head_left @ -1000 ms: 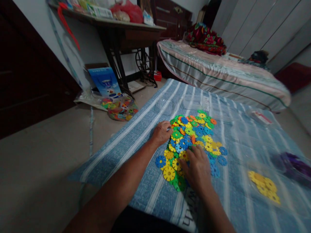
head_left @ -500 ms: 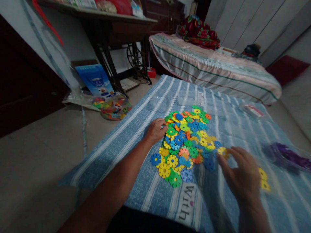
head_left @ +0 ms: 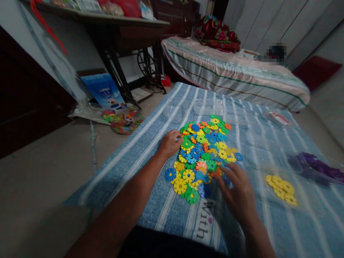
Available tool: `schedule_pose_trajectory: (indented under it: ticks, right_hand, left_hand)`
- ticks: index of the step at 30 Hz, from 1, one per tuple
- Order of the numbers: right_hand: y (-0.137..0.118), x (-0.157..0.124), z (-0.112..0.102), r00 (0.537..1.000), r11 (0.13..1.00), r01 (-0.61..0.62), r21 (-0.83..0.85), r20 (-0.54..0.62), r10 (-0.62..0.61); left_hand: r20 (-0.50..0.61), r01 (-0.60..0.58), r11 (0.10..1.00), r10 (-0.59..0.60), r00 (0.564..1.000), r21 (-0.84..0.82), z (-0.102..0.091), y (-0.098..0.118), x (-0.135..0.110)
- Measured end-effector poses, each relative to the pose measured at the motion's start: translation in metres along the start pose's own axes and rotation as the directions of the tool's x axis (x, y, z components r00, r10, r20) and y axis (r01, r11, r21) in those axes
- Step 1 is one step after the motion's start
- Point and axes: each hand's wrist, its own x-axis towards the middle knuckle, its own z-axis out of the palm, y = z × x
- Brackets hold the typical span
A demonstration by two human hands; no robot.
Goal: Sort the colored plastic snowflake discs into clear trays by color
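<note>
Notched plastic discs in green, yellow, blue and orange form a heap [head_left: 200, 154] on the striped blue cloth [head_left: 129, 179]. At the heap's left edge my left hand [head_left: 170, 144] rests with curved fingers, a small gap showing between thumb and forefinger. Over the lower right of the heap is my right hand [head_left: 239, 188], somewhat blurred. Its thumb and fingers are apart around an orange disc [head_left: 215, 172]; no disc is plainly gripped. Several yellow discs [head_left: 281, 190] lie as a separate group in a clear plastic tray or lid to its right.
A clear container of purple pieces [head_left: 319, 166] stands at the right. Clear plastic boxes [head_left: 205, 106] sit behind the heap, with a white and red packet [head_left: 278, 118] farther right. On the floor at left lies a bag of colourful pieces [head_left: 126, 120], near the sewing-machine table [head_left: 107, 18].
My right hand has moved left, from beside the heap to over its lower right. The yellow disc at its fingertips no longer shows, and the yellow group is uncovered. My left hand stays put.
</note>
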Motion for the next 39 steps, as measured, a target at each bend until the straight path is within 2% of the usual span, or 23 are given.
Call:
schedule_pose_trajectory:
  ticks: [4, 10, 15, 23, 27, 30, 33, 36, 38, 39]
  right_hand:
    - [-0.023, 0.003, 0.025, 0.990, 0.998, 0.063, 0.013, 0.129, -0.064]
    - [-0.018, 0.011, 0.029, 0.956, 0.992, 0.115, -0.054, 0.278, -0.095]
    - [-0.012, 0.009, 0.032, 0.964, 0.997, 0.081, -0.011, 0.253, -0.075]
    - [-0.005, 0.007, 0.027, 0.984, 0.986, -0.043, 0.159, 0.176, 0.014]
    - [0.004, 0.003, 0.012, 0.986, 0.980, -0.087, 0.177, 0.156, 0.059]
    - [0.019, 0.003, -0.010, 0.990, 0.985, -0.125, 0.115, 0.077, 0.117]
    - [0.048, 0.006, -0.043, 0.977, 0.977, -0.203, -0.071, -0.081, 0.197]
    - [0.080, 0.005, -0.073, 0.926, 0.883, -0.346, -0.316, -0.265, 0.269]
    - [0.091, 0.004, -0.084, 0.897, 0.812, -0.414, -0.411, -0.338, 0.286]
    - [0.091, 0.004, -0.084, 0.895, 0.805, -0.414, -0.425, -0.349, 0.277]
  left_hand:
    - [0.002, -0.006, 1.000, 0.006, 1.000, -0.003, -0.001, 0.000, 0.000]
    - [0.001, 0.005, 1.000, -0.005, 1.000, -0.014, -0.001, 0.001, -0.001]
    - [0.016, 0.011, 1.000, -0.011, 1.000, -0.009, -0.002, 0.004, 0.000]
    - [0.015, 0.003, 1.000, -0.003, 1.000, 0.001, -0.003, 0.005, 0.000]
    - [0.007, 0.005, 1.000, -0.005, 1.000, -0.008, -0.003, 0.004, 0.001]
    - [0.008, 0.004, 1.000, -0.004, 1.000, -0.012, -0.002, 0.004, 0.000]
    - [0.005, 0.004, 1.000, -0.004, 1.000, -0.014, -0.002, 0.003, 0.000]
    - [0.000, 0.003, 1.000, -0.003, 1.000, -0.017, -0.002, 0.004, 0.000]
    - [-0.004, 0.001, 1.000, -0.002, 1.000, -0.016, -0.002, 0.004, 0.001]
    - [-0.006, 0.001, 1.000, -0.001, 1.000, -0.015, -0.002, 0.004, 0.001]
